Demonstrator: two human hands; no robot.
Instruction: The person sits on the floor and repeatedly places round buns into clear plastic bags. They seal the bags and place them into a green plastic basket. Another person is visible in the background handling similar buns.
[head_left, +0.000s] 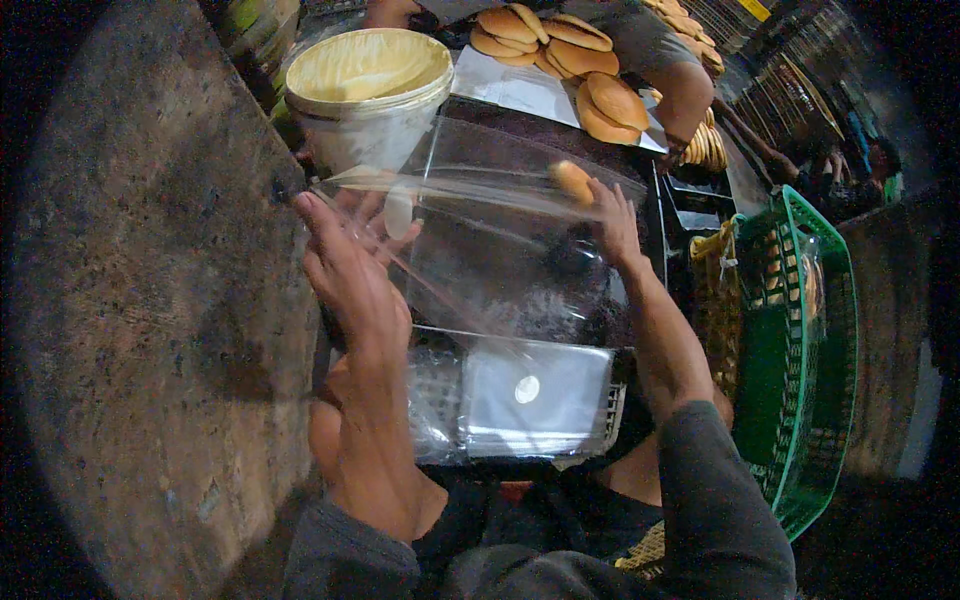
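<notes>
A clear plastic bag (495, 187) stretches between my two hands above the dark work surface. At its left end, my left hand (349, 255) grips the film, thumb raised. A pale, flat, rounded piece (398, 212), perhaps a spatula blade, shows by the left fingers; how it is held is unclear. My right hand (619, 221) has a small golden bread bun (572, 181) at its fingertips, blurred, with film against the palm. I cannot tell whether the bun lies inside the bag. Nearer my lap lies a stack of clear plastic bags (491, 405) bearing a whitish disc (527, 389).
A white bucket (360, 139) smeared with yellow cream stands beyond my left hand. Several buns (613, 105) lie on a white sheet (517, 82) near another person's knee (686, 90). To the right is a green plastic crate (802, 360); a worn brown board (165, 300) fills the left.
</notes>
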